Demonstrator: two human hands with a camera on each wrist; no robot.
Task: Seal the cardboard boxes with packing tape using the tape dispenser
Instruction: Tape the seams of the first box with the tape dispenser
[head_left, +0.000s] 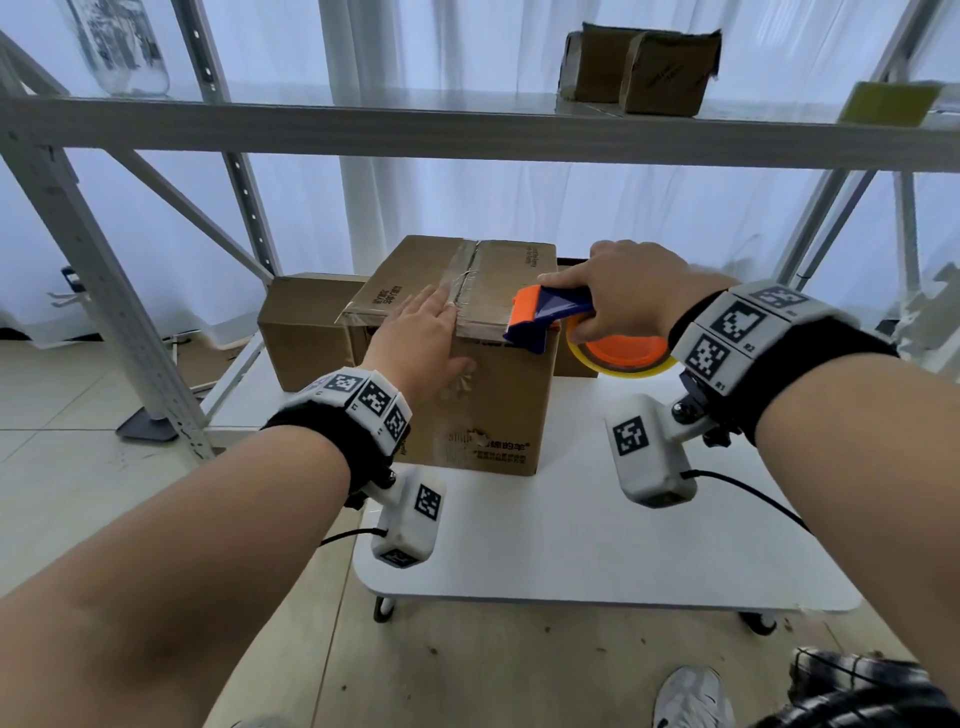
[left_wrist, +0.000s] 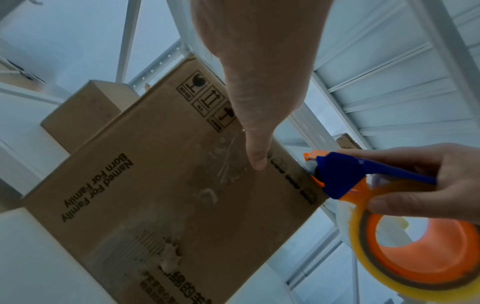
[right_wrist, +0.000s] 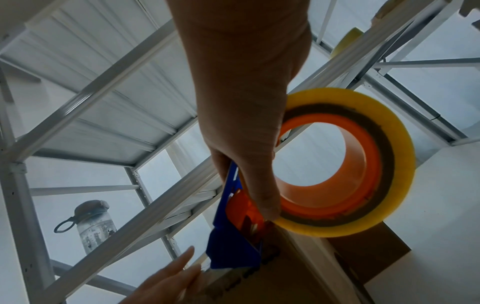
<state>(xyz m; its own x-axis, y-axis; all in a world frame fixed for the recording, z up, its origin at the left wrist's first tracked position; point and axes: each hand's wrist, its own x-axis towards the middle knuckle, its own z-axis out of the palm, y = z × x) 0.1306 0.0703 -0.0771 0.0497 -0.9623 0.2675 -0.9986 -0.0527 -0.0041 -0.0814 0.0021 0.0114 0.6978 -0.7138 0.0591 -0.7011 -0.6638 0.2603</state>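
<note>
A brown cardboard box (head_left: 498, 395) stands on the white table (head_left: 597, 561), its top flaps closed with clear tape along the centre seam. My left hand (head_left: 421, 338) lies flat over the near top edge, fingers straight on the top and thumb (left_wrist: 255, 152) down the front face. My right hand (head_left: 628, 296) grips the blue and orange tape dispenser (head_left: 550, 317) with its yellowish tape roll (head_left: 623, 358). The dispenser's cutter end touches the box's near right top edge (right_wrist: 233, 257). The box front (left_wrist: 166, 185) bears printed text.
A smaller cardboard box (head_left: 306, 327) sits behind on the left. A grey metal rack (head_left: 467, 130) spans overhead, carrying further cartons (head_left: 644, 67), a yellow roll (head_left: 888, 101) and a clear bottle (right_wrist: 93, 224). Shoes (head_left: 691, 696) stand on the tiled floor below the table's front edge.
</note>
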